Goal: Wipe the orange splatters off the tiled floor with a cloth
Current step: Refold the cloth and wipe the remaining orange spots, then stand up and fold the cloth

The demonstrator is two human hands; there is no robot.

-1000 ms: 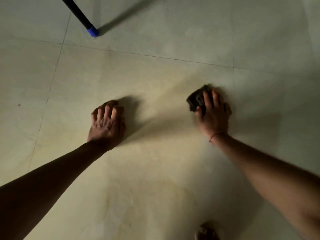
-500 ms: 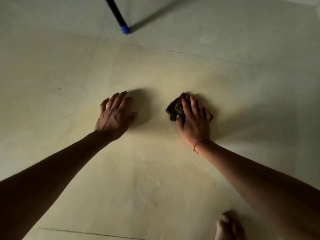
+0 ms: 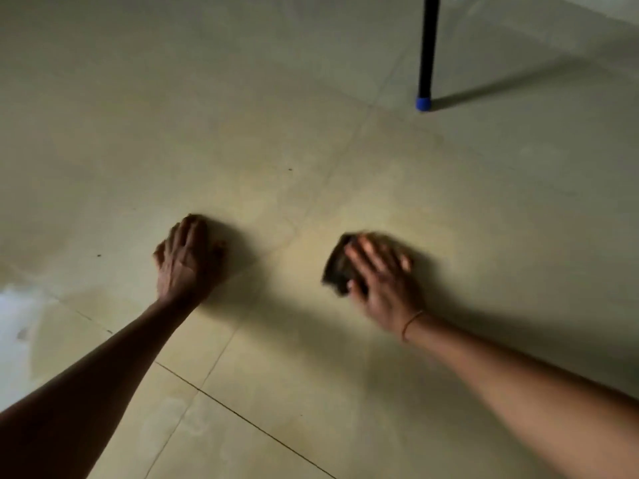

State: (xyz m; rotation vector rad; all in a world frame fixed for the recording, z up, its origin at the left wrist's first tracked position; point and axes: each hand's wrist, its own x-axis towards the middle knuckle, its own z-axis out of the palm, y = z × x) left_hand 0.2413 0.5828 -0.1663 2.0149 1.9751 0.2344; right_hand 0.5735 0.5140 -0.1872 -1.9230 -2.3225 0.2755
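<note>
A: What is shown at this stage?

B: A dark cloth [image 3: 340, 271] is pressed flat to the floor [image 3: 345, 392] under the right hand [image 3: 383, 281]. The grip is spread, fingers laid over the cloth rather than pinching it. The left hand [image 3: 186, 261] is planted on the tiles, well apart from the cloth, fingers partly curled, nothing held.

A: Where are the orange splatters?

B: None can be told apart in the dim light; only a faint yellowish cast is seen around the hands.

A: What may go wrong?

B: With so loose a hold, the cloth may be left behind or bunched on a fast stroke. Residue may be smeared thinner rather than lifted, and patches missed in the poor light. A glossy, possibly wet patch [image 3: 17, 312] lies near the left arm; a bracing palm may slip there. A pole [image 3: 427, 50] stands ahead and may be struck if strokes are carried far forward.
</note>
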